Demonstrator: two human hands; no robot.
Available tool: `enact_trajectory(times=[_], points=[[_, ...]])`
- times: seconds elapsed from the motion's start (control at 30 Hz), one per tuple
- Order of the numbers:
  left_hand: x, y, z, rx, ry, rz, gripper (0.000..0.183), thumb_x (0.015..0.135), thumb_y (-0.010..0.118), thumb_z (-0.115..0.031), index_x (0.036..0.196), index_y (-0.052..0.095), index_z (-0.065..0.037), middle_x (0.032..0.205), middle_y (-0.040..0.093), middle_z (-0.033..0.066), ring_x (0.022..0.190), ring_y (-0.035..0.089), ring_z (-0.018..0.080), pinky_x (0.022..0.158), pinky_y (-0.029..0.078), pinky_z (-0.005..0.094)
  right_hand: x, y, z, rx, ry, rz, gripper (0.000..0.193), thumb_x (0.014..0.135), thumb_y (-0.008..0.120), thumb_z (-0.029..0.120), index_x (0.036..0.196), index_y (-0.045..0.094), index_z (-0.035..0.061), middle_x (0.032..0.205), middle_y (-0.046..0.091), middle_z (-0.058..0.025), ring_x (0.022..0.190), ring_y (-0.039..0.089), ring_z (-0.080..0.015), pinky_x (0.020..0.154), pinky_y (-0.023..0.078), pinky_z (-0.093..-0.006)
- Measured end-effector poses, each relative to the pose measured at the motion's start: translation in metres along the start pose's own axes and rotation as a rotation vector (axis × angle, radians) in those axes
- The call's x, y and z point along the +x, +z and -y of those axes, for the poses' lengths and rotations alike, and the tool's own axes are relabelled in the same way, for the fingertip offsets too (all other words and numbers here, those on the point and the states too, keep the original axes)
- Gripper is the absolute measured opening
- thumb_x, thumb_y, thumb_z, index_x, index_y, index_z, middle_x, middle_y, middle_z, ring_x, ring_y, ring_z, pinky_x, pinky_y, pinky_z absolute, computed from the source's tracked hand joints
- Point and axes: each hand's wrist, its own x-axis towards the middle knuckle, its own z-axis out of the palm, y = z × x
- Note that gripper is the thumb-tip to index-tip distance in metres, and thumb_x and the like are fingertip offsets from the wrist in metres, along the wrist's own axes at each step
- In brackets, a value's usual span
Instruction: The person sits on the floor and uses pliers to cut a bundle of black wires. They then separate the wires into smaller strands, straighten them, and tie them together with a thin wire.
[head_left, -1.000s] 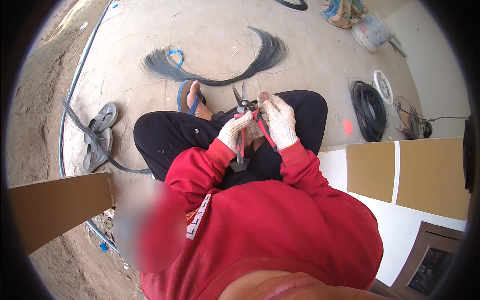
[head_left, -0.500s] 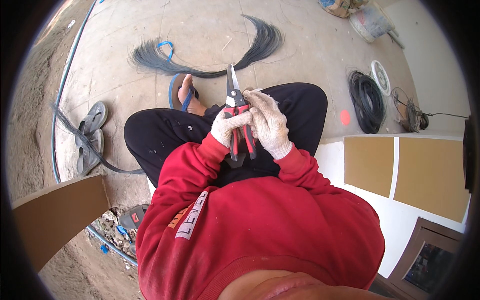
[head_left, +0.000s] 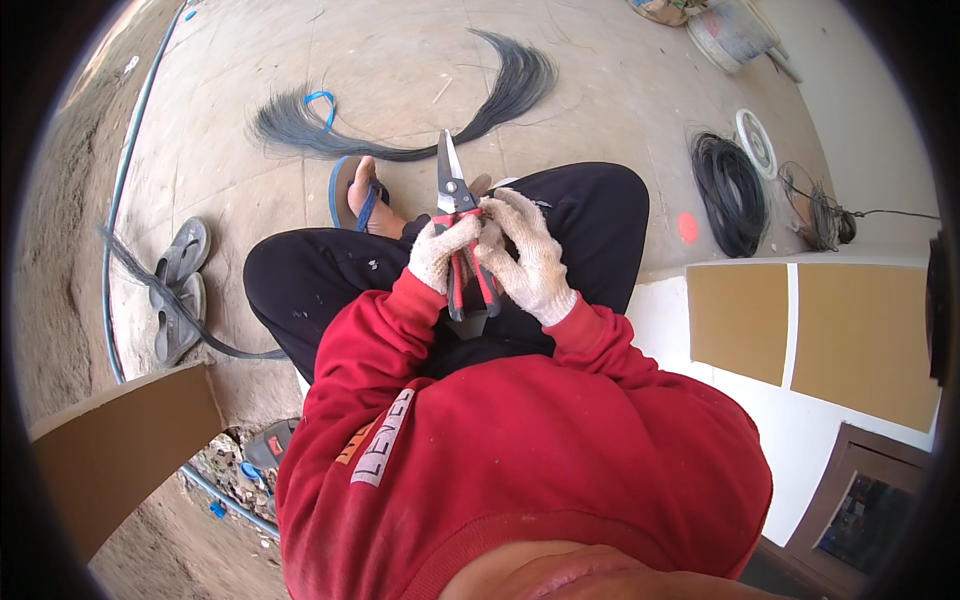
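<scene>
My left hand (head_left: 440, 255), in a white knit glove, is closed around the red-and-black handles of a pair of shears (head_left: 453, 190). The blades point away from me, their tips slightly apart. On the right side of the handles, just below the pivot, the bent fingers of my gloved right hand (head_left: 527, 262) grip the shears; its thumb is partly hidden. Both hands are above my lap, between my knees. Beyond the blades, a curved bundle of dark wire strands (head_left: 400, 153) lies on the floor, with a blue tie (head_left: 322, 97) near its left end.
A coil of dark wire (head_left: 730, 195), a white ring (head_left: 756, 143) and a bucket (head_left: 730, 38) sit at right. Grey sandals (head_left: 180, 290) lie at left under another strand bundle (head_left: 190, 318). A blue hose (head_left: 122, 200) runs along the floor edge. A tan-panelled wall (head_left: 740, 322) is beside me.
The shears have tilted a little to the left in my left hand. My right hand's fingers have bent and shifted from lying along the handle to its upper part.
</scene>
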Motion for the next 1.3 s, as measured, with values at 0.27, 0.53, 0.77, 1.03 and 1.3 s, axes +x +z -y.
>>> enact_trajectory(times=[0.27,0.53,0.77,1.03,1.3], points=[[0.006,0.011,-0.002,0.093,0.083,0.133,0.080,0.096,0.062,-0.038,0.155,0.017,-0.007,0.116,0.059,0.0222,0.106,0.062,0.0362,0.092,0.051,0.0489,-0.011,-0.013,0.013,0.255,0.599,0.097,0.082,0.078,0.083,0.021,0.143,0.037,0.0025,0.124,0.059,-0.0218,0.106,0.067,-0.0260,0.084,0.057,-0.0349],[-0.002,0.009,-0.002,0.318,0.057,0.071,0.066,0.093,0.064,-0.019,0.148,0.032,-0.002,0.089,0.062,0.0098,0.079,0.061,0.0186,0.071,0.050,0.0314,0.003,-0.031,0.019,-0.173,-0.067,-0.012,0.072,0.079,0.080,0.037,0.138,0.053,0.0060,0.143,0.041,-0.0268,0.133,0.040,-0.0456,0.102,0.045,-0.0481],[-0.010,0.026,0.004,0.340,0.010,-0.146,0.053,0.090,0.066,-0.012,0.138,0.047,0.001,0.102,0.066,0.0103,0.089,0.066,0.0183,0.077,0.055,0.0320,0.002,-0.018,0.018,-0.082,-0.046,0.009,0.051,0.088,0.071,0.025,0.132,0.060,0.0041,0.145,0.039,-0.0312,0.134,0.040,-0.0475,0.102,0.043,-0.0512],[-0.006,0.019,0.008,0.177,-0.076,0.166,0.027,0.087,0.067,-0.021,0.100,0.061,0.001,0.080,0.063,0.0118,0.073,0.062,0.0243,0.069,0.051,0.0371,0.029,-0.028,-0.003,0.094,0.042,-0.125,0.054,0.076,0.079,0.008,0.127,0.062,0.0036,0.129,0.060,-0.0195,0.122,0.057,-0.0352,0.099,0.047,-0.0413],[-0.007,0.013,0.009,0.053,-0.184,0.065,0.019,0.091,0.066,-0.016,0.100,0.059,0.000,0.080,0.062,0.0109,0.071,0.061,0.0233,0.067,0.052,0.0359,0.028,-0.005,-0.003,0.441,0.500,-0.088,0.043,0.082,0.077,0.010,0.122,0.064,0.0010,0.105,0.071,-0.0124,0.090,0.069,-0.0171,0.079,0.054,-0.0316]])
